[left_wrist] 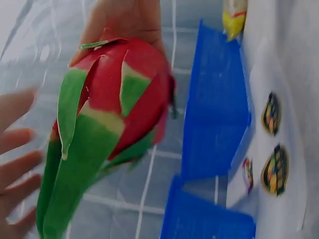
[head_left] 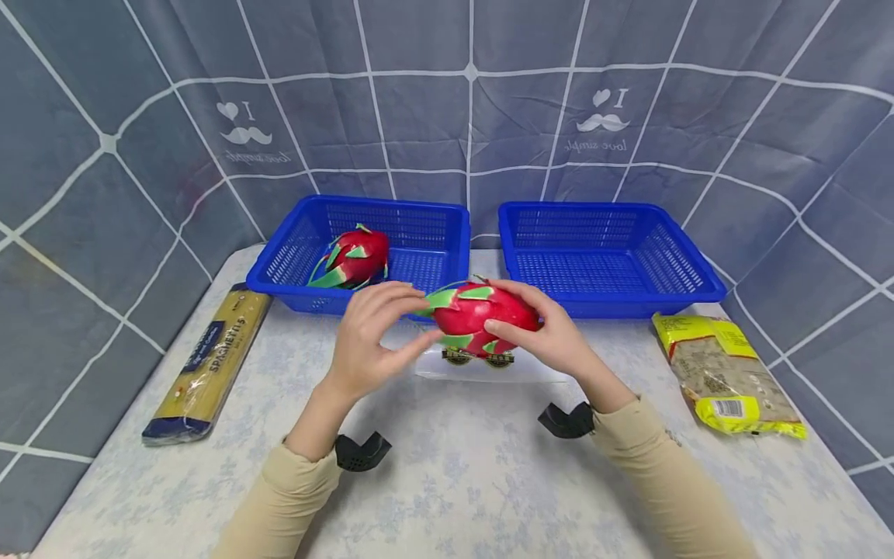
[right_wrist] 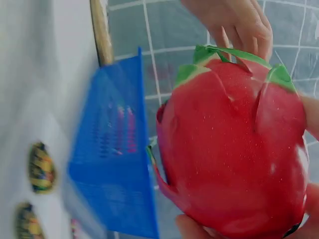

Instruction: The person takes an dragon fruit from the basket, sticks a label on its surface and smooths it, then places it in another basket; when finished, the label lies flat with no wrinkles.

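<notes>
Above the table, my right hand point(head_left: 559, 338) grips a red dragon fruit point(head_left: 482, 314) with green-tipped scales, thumb on the near side and fingers over the top. My left hand point(head_left: 380, 338) is beside the leafy end, fingers spread and apart from it in the left wrist view, where the long green leaves of the fruit point(left_wrist: 119, 99) point toward the camera. A second dragon fruit point(head_left: 366, 256) lies in the left blue basket point(head_left: 356, 301). Below the held fruit is a white package point(head_left: 489, 373) with round dark logos, partly covered by it.
Right of the left basket stands another blue basket point(head_left: 615, 307), its slatted floor showing. A spaghetti pack point(head_left: 209, 365) lies at the table's left side, a yellow-edged bag point(head_left: 726, 373) at the right. A grey checked curtain point(head_left: 433, 116) hangs behind.
</notes>
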A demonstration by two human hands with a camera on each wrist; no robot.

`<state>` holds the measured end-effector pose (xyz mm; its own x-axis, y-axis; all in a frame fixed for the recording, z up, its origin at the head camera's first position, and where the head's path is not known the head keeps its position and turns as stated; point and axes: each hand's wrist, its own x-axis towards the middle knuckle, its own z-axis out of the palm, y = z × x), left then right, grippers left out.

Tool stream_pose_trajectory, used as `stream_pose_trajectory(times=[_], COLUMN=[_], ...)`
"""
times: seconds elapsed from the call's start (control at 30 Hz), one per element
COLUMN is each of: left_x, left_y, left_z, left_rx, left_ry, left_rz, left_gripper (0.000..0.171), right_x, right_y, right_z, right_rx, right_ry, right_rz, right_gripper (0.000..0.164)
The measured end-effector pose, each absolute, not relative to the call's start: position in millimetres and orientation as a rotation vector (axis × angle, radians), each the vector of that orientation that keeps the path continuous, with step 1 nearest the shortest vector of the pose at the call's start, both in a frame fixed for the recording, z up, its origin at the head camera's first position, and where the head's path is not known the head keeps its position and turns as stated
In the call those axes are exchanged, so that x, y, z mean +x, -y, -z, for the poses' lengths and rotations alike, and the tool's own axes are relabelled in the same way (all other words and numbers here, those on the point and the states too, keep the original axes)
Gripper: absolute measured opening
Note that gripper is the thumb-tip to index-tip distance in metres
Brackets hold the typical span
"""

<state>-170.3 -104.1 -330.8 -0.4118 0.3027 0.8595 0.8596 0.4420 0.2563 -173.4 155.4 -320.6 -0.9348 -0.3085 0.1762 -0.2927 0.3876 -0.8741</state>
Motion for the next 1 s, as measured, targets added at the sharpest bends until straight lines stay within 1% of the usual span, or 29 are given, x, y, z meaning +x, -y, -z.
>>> stream_pose_trajectory(times=[0.1,0.13,0.2,0.37,0.47,0.53,0.7,0.77,0.87,1.0], left_x=[-162,-160,-157,-153,-151,-150,-145,-143,-140,-139], left_y=[93,90,85,80,81,83,91,94,97,97], left_z=[334,336,341,355,363,368,376,380,385,393], left_rx=[-1.148,-1.182,-1.224,-1.243,-1.236,-1.216,-1.154,-1.152,-1.159,-1.136], left_ry=[2.171,2.256,2.388,2.484,2.512,2.549,2.659,2.687,2.71,2.74], left_rz=[0.8,0.767,0.727,0.824,0.938,1.016,1.184,1.212,1.226,1.239], left_gripper=[0.064,0.069,0.074,0.06,0.056,0.054,0.049,0.047,0.046,0.042], right_x=[-158,-154,-148,-141,-138,-136,-132,-131,-131,-133], right_y=[-164,-166,-170,-177,-181,-185,-191,-193,-194,-195], right_z=[332,335,344,362,370,374,384,388,395,405], right_rx=[-0.545,-0.533,-0.503,-0.443,-0.488,-0.55,-0.733,-0.797,-0.854,-0.83], right_ry=[-2.56,-2.551,-2.526,-2.436,-2.387,-2.351,-2.106,-1.971,-1.879,-1.925], right_rz=[1.617,1.609,1.579,1.53,1.547,1.557,1.645,1.684,1.694,1.671], right_gripper=[0.054,0.053,0.052,0.05,0.05,0.053,0.07,0.072,0.068,0.058])
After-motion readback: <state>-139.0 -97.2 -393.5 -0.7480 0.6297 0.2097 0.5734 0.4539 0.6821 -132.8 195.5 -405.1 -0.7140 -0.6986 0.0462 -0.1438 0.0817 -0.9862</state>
